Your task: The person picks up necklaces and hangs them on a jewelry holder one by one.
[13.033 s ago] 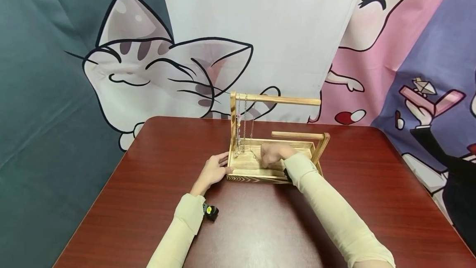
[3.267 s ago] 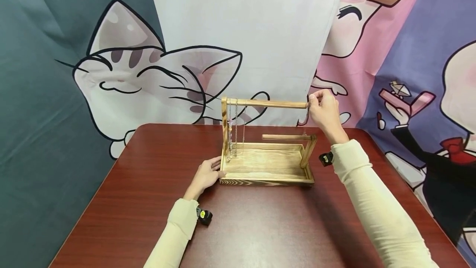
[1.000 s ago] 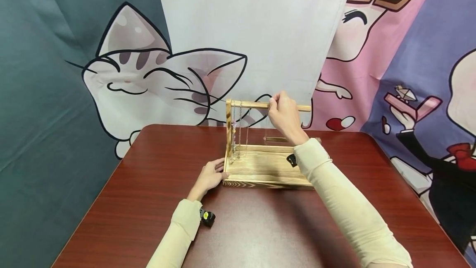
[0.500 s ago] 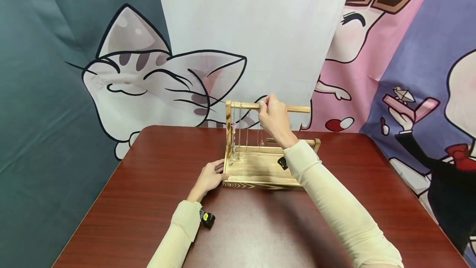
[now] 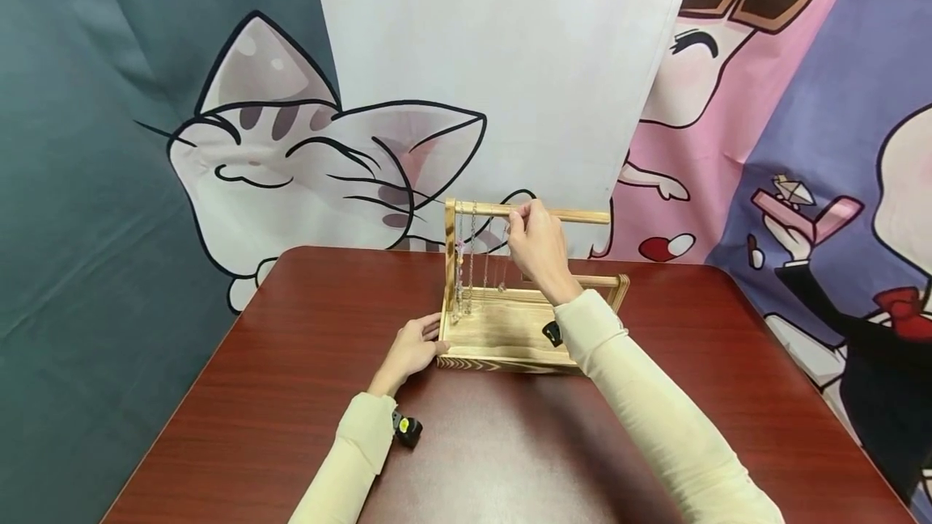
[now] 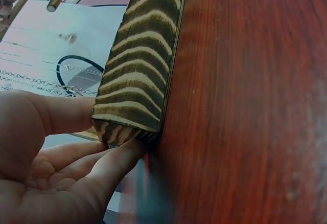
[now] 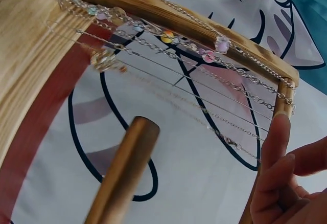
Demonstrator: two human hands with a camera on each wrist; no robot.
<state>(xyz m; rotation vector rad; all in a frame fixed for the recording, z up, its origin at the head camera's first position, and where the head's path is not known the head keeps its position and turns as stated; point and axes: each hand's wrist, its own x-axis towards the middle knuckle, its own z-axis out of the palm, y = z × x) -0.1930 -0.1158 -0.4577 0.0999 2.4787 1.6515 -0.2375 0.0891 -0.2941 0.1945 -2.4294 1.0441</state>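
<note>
My left hand grips the front left corner of a wooden jewelry stand; in the left wrist view the thumb lies over its rim and the fingers against its side. My right hand is at the upper bar, fingertips pinching a thin necklace where it loops over the wood. Its pendant dangles above the tray. To the left hang a beaded necklace, a silver chain and another thin chain. Part of the right fingers' grip is hidden.
A shorter lower bar juts leftward from the stand's right post, partly behind the right forearm. The stand rests on a reddish-brown table. Behind it hangs a printed cloth with a cartoon cat.
From the tray, my right hand has gone up to the upper bar's free right end with the thin necklace, then slid leftward along the bar. My left hand has stayed at the corner.
</note>
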